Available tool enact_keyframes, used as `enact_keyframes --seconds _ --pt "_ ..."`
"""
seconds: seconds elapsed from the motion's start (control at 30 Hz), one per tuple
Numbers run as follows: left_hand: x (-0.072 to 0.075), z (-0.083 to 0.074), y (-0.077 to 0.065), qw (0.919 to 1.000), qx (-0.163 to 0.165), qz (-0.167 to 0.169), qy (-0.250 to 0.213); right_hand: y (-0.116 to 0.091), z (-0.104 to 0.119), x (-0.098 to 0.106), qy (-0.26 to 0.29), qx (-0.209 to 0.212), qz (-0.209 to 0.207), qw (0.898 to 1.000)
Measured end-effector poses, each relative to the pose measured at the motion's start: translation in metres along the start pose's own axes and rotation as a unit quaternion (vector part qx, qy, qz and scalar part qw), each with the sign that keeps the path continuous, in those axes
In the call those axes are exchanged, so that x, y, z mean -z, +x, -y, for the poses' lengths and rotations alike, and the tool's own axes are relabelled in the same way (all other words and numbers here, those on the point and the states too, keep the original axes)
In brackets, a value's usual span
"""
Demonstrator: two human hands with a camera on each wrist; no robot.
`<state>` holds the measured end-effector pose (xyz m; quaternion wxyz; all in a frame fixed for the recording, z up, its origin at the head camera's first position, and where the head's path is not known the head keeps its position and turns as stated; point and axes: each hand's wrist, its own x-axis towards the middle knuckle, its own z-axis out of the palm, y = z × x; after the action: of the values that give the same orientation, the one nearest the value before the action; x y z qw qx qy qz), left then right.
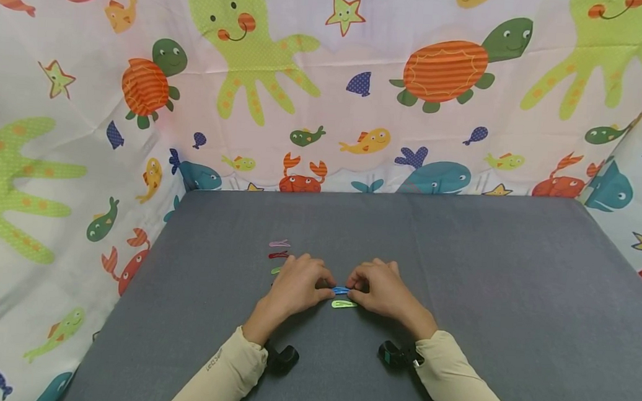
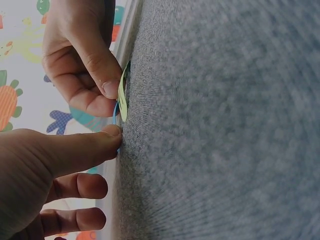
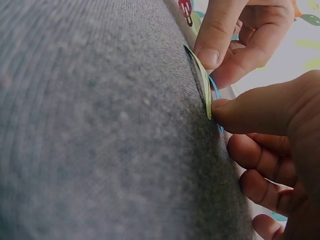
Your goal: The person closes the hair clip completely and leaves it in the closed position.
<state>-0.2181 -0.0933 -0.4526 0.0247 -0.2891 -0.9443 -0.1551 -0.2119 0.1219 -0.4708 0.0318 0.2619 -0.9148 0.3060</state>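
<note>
A blue snap hair clip (image 1: pixel 340 290) lies between my two hands, close over the grey tabletop. My left hand (image 1: pixel 301 283) pinches its left end between thumb and forefinger, the other fingers loosely bent. At the opposite end, the thumb and forefinger of my right hand (image 1: pixel 384 290) pinch it too. Just nearer to me lies a yellow-green snap hair clip (image 1: pixel 343 304). In the right wrist view this green clip (image 3: pixel 204 85) overlaps part of the blue clip (image 3: pixel 215 88), whose ends the fingertips hide.
Beyond my left hand, a pink hair clip (image 1: pixel 280 243), a dark red one (image 1: pixel 278 255) and a green one (image 1: pixel 276 270) form a column, partly hidden by the hand. The grey table (image 1: pixel 489 268) is bordered at the back and sides by a sea-animal printed curtain (image 1: pixel 341 71).
</note>
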Motion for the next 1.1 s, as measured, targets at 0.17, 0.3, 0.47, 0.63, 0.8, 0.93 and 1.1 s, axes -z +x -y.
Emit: enact_keyframes --seconds 0.17,0.3,0.47,0.63,0.8,0.93,1.1 --pt "-0.002 0.001 0.0 1.0 0.001 0.001 0.003 0.0 0.001 0.0 0.0 -0.001 0.004 1.0" --pt "0.001 0.004 0.001 0.9999 -0.015 0.002 0.005 0.0 0.001 -0.001 0.0 0.001 0.004 1.0" --pt "0.018 0.015 0.001 0.9994 -0.027 -0.022 -0.003 0.0 0.0 -0.002 0.007 0.004 0.0 1.0" --pt "0.039 0.034 -0.004 0.9995 0.012 -0.025 -0.016 -0.001 -0.001 -0.002 0.014 0.001 -0.001 1.0" --pt "0.056 0.056 -0.011 0.9982 0.04 0.002 -0.045 0.0 0.0 -0.002 0.013 -0.007 0.002 1.0" --pt "0.064 0.068 -0.018 0.9952 0.063 0.035 -0.066 0.0 0.001 -0.004 0.005 -0.011 -0.009 1.0" --pt "0.07 0.076 -0.022 0.9892 0.089 0.074 -0.089 0.002 0.01 -0.01 0.009 -0.008 -0.047 0.999"
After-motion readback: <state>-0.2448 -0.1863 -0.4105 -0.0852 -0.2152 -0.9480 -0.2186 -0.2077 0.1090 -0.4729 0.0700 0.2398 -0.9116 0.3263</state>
